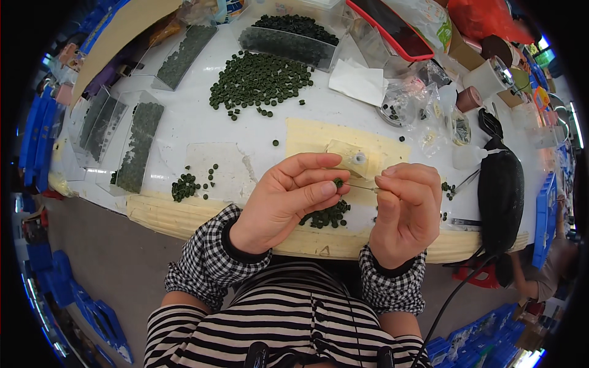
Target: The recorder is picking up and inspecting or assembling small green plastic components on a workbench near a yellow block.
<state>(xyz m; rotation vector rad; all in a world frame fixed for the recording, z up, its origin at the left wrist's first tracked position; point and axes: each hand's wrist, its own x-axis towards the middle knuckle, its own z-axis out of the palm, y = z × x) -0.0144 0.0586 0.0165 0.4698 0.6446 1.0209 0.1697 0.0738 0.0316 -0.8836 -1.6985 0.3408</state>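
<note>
My left hand [285, 193] pinches a small dark green round piece [338, 183] between thumb and fingers. A thin needle-like rod [361, 187] runs from that piece to my right hand [408, 205], whose thumb and fingertips are closed on its other end. Whether the rod's tip is inside the piece or only touching it, I cannot tell. Just beyond my fingers, a block wrapped in pale yellow tape [351, 156] with a white round fitting on top rests on a yellow sheet [304, 132]. Partly hidden under my hands lies a small heap of green pieces [328, 216].
A large pile of green pieces [261, 83] spreads before a clear bin [288, 46]. More clear trays [140, 144] stand at left, near a small cluster [184, 187]. A red-cased phone [392, 27], white tissue [357, 81], plastic bags [429, 113] and black pouch [502, 196] lie at right.
</note>
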